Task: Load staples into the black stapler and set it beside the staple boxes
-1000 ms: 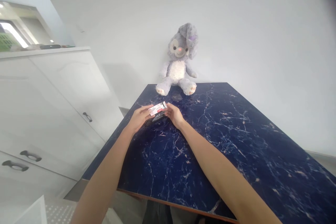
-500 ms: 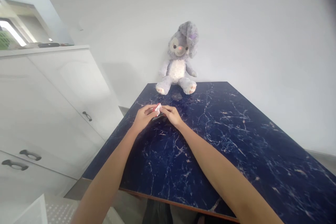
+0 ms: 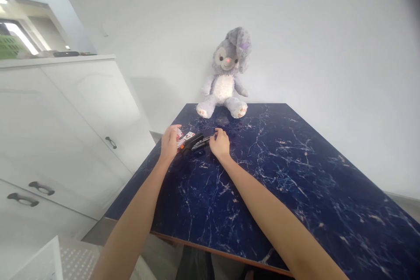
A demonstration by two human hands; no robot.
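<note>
A black stapler [image 3: 194,141] with an orange patch lies on the dark blue table between my hands. It appears opened, with a metal strip showing toward its right end. My right hand [image 3: 220,143] is closed at that end, its fingertips on the metal part. My left hand [image 3: 169,143] curls round a small red-and-white box [image 3: 179,134] at the stapler's left. Part of that box is covered by my fingers. Another red-and-white printed piece [image 3: 186,137] shows right beside the stapler; I cannot tell whether it belongs to the same box.
A grey plush rabbit [image 3: 223,87] sits at the far edge of the blue marbled table [image 3: 278,175], against the white wall. White cabinets [image 3: 75,118] with dark handles stand to the left. Below the table's left front corner is a white perforated object [image 3: 75,262].
My hands have moved apart from the red-and-white item they both held. My left hand went left with the box, my right hand went right to the stapler's end. The stapler is now uncovered.
</note>
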